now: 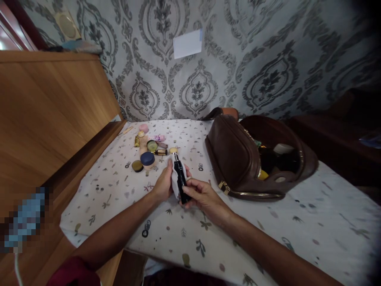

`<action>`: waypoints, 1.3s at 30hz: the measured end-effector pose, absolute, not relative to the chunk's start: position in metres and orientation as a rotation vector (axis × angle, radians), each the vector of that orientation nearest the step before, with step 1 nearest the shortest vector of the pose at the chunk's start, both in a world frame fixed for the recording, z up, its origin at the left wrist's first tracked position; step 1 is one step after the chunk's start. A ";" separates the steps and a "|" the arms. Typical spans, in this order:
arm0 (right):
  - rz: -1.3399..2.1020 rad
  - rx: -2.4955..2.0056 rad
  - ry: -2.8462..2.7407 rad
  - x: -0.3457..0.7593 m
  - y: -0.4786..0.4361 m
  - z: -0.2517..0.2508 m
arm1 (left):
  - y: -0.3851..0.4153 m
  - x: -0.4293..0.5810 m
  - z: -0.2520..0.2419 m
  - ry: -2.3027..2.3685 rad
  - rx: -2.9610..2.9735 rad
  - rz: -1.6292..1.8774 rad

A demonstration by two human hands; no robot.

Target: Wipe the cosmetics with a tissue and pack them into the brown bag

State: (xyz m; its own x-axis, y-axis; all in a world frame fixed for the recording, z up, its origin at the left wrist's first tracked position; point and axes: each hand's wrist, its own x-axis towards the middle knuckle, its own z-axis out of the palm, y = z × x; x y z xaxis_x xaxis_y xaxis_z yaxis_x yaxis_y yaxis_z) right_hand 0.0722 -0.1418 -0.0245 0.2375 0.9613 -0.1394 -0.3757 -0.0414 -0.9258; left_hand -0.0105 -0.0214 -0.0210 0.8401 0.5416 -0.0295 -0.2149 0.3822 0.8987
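A slim black item (180, 177) with a silver tip is held upright between both hands, above the patterned white cloth. My left hand (164, 182) wraps round a pale cloth (175, 183) that lies against the black item's left side. On the right, my right hand (203, 195) has its thumb and fingers closed on the lower part of the black item. Just beyond the hands are a blue-lidded jar (147, 159), a green round container (152, 145), a dark-gold lid (137, 166) and a small yellowish round thing (173, 150).
A brown leather bag (232, 155) stands unzipped at the right, with things inside. Several small cosmetics, among them a pink piece (143, 128), lie at the back left. A wooden panel (53, 91) borders the left side; a patterned wall (196, 87) rises behind.
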 end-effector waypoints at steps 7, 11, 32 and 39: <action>1.138 -1.226 -0.741 0.077 -0.141 -0.028 | -0.025 -0.017 -0.016 0.404 1.194 0.403; 0.929 -1.373 -0.852 0.088 -0.141 -0.021 | -0.018 -0.021 -0.011 0.433 1.335 0.501; 0.616 -1.623 -1.103 0.094 -0.139 -0.036 | 0.004 -0.033 -0.015 0.391 2.499 0.588; 0.404 -1.764 -1.258 0.086 -0.150 -0.036 | -0.025 -0.040 -0.015 0.251 2.835 0.529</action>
State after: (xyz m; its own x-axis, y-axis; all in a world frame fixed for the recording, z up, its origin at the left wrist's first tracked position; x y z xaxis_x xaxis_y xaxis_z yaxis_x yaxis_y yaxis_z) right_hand 0.0864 -0.1498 -0.0365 0.4280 0.8749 0.2266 0.5794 -0.0731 -0.8118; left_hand -0.0404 -0.0253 -0.0150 0.9194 0.2121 0.3312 0.1227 -0.9548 0.2707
